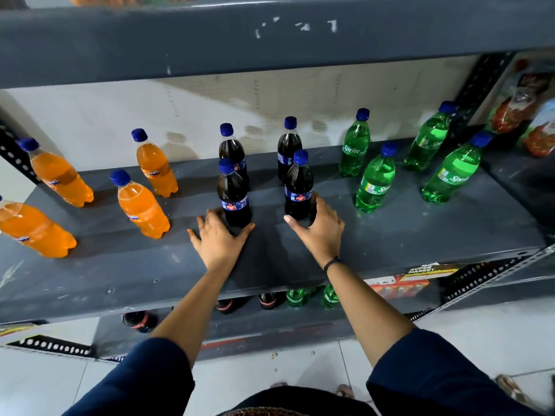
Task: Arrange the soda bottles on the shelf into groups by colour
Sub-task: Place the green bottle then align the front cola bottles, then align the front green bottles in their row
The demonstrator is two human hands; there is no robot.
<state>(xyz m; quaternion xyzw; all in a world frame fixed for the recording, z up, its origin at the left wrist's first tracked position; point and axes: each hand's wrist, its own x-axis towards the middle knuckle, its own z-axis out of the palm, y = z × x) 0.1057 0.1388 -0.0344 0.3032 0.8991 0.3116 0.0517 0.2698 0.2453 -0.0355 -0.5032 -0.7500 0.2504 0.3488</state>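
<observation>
On the grey shelf [390,235] stand several orange soda bottles [141,205] at the left, several dark cola bottles [231,151] in the middle and several green Sprite bottles [375,181] at the right, all with blue caps. My right hand [322,229] wraps around the base of the front right cola bottle [298,187], thumb in front and fingers on its right side. My left hand [219,238] lies with fingers spread on the shelf, just in front of the base of the front left cola bottle [234,193], straddling it without closing on it.
Another shelf board [270,40] hangs low overhead. Snack packets [534,115] fill the bay to the right behind a perforated upright [480,82]. Cola and green bottles [295,297] stand on the shelf below. Bare shelf surface lies in front of the bottles.
</observation>
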